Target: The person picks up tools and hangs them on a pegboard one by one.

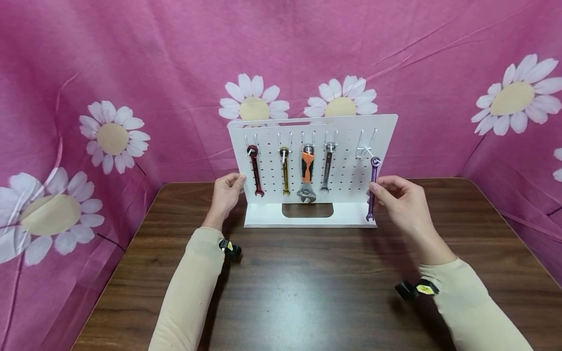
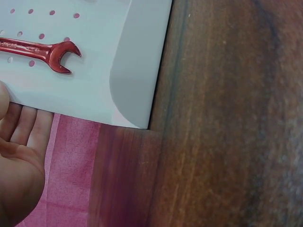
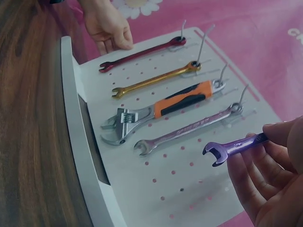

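Note:
A white pegboard stands upright on the table. My left hand grips its left edge, the thumb at the front and the fingers behind, as the left wrist view shows. Between thumb and fingers, my right hand pinches a purple combination wrench in front of the board's right side. The wrench's ring end is up, overlapping the tip of the right hook in the head view; its open end points down. From other hooks hang a red wrench, a yellow wrench, an orange-handled adjustable wrench and a silver wrench.
The board's white base has a cut-out in its middle and sits on a dark wooden table. Pink cloth with large white daisies hangs behind and on both sides. Each wrist wears a small black camera.

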A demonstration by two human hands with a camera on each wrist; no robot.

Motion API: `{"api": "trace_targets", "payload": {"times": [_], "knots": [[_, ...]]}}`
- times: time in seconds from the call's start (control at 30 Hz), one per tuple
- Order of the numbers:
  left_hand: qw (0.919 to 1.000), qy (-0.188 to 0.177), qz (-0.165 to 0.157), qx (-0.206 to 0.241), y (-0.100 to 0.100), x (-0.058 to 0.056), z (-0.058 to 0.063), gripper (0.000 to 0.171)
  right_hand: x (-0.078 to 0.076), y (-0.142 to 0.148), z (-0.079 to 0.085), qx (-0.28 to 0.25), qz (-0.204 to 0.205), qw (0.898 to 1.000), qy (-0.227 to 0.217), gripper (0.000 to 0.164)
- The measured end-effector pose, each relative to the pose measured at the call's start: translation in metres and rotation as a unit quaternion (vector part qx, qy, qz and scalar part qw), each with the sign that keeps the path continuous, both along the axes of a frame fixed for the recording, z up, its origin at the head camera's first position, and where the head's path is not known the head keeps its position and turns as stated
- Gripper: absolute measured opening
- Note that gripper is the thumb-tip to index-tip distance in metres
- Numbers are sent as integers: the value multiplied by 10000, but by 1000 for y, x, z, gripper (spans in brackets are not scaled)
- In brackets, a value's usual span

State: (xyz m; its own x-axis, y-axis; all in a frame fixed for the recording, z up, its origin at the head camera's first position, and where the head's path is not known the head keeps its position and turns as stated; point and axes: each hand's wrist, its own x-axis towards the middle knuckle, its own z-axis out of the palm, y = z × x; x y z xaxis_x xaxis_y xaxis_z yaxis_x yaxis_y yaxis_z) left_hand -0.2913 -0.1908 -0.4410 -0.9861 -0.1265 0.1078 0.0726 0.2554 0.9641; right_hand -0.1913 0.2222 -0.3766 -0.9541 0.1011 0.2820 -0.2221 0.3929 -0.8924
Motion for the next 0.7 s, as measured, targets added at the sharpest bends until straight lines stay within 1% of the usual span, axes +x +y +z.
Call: {"api": "trace_targets", "payload": {"times": [0.07, 0.13, 0.17, 0.27, 0.33, 0.43, 0.47, 0.53, 0.6, 0.63, 0.67, 0.7], "knots": [[10000, 5, -1, -4, 0, 0, -1, 31, -7, 0, -2, -220, -7, 9997, -119, 14], [10000, -3, -8, 22, 1, 0, -1, 31, -15, 1, -5, -561, 27, 9981, -267, 6], [10000, -4, -17, 33, 1, -1, -1, 31, -20, 2, -6, -773, 62, 9964, -331, 4], [10000, -35, -38, 82, 3, -1, 0, 30, -33, 4, -10, -1279, 170, 9898, -596, 12], [9999, -66, -38, 111, 3, -1, 0, 30, -42, 6, -13, -1532, 237, 9849, -769, 9], [9999, -79, -43, 146, 4, -2, -1, 30, -53, 8, -17, -2046, 306, 9725, -1075, 9], [9998, -78, -43, 152, 4, -2, -1, 30, -57, 8, -19, -2254, 321, 9669, -1155, 11], [9999, -71, -52, 144, 5, -3, -1, 29, -62, 8, -22, -2597, 306, 9569, -1266, 12], [9999, -59, -49, 129, 5, -3, -2, 29, -66, 8, -26, -2801, 238, 9505, -1323, 13], [9999, -56, -49, 107, 5, -3, -2, 28, -67, 7, -28, -2803, 167, 9505, -1327, 14], [9999, -54, -53, 96, 5, -3, -2, 28, -67, 6, -29, -2738, 63, 9527, -1318, 15], [9999, -54, -65, 81, 5, -3, -2, 28, -67, 6, -30, -2579, -52, 9573, -1307, 14]]}}
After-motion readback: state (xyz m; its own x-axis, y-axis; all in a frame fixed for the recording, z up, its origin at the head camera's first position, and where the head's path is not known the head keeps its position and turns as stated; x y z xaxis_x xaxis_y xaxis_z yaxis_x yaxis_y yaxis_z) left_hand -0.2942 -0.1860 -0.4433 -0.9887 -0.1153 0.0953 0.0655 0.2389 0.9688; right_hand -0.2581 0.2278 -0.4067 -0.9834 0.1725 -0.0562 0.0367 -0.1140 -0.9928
